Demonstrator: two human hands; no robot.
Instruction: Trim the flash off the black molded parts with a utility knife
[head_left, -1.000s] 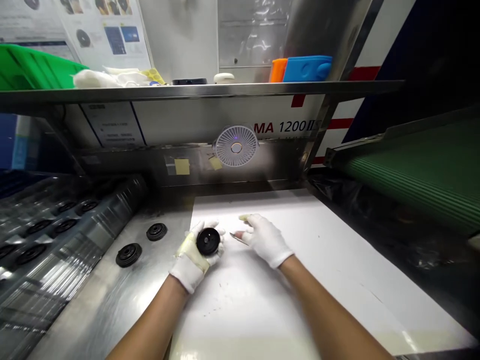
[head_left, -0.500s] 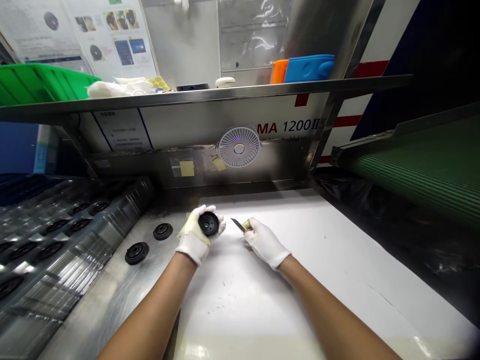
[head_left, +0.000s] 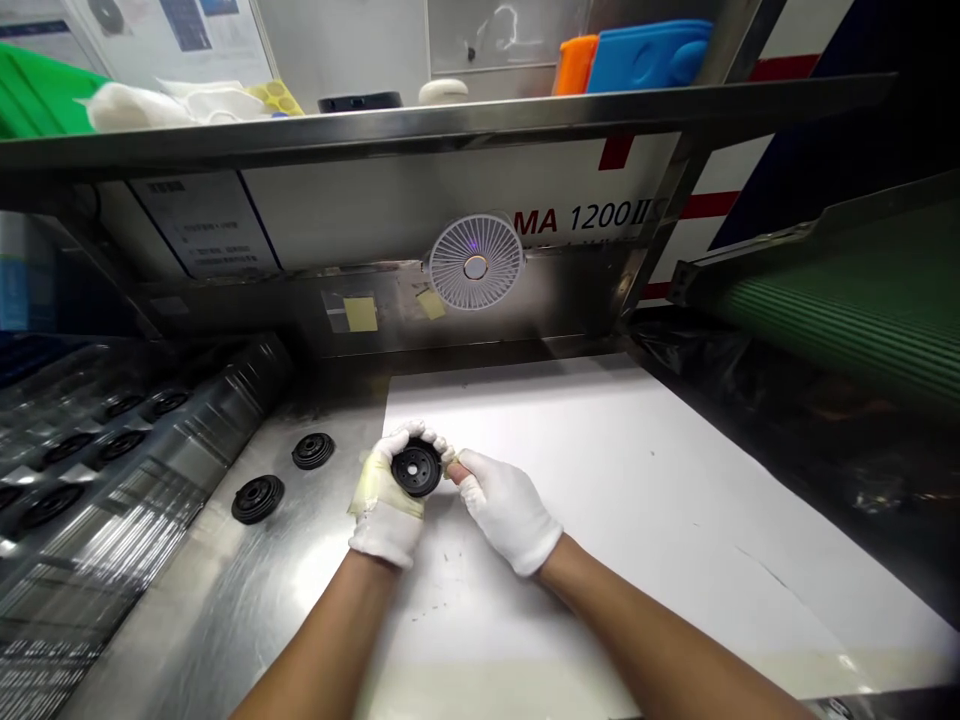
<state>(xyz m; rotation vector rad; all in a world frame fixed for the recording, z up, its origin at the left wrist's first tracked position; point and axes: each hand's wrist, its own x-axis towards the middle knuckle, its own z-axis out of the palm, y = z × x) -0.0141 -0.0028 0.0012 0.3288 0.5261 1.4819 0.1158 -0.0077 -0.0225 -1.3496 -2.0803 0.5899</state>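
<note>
My left hand (head_left: 386, 505), in a white cotton glove with yellowed tape on it, grips a round black ribbed disc (head_left: 416, 468) by its rim. My right hand (head_left: 506, 510), also gloved, is pressed up to the disc's right edge. Its fingers close on a small knife, whose blade is hidden at the rim. Both hands are above a white sheet (head_left: 600, 480). Two more black discs (head_left: 313, 451) (head_left: 257, 498) lie on the bare steel bench (head_left: 225, 580) left of my left hand.
A clear tray of black discs (head_left: 97, 450) lies at the left, and a green belt (head_left: 847, 300) runs at the right. Overhead is a steel shelf (head_left: 450, 118) with a green crate (head_left: 30, 100) and blue case (head_left: 649, 58). Below it hangs a small fan (head_left: 475, 266).
My right hand has moved left and brought the knife from beside the disc to its rim. The disc has turned to face up in my left hand. The view has tilted slightly downward.
</note>
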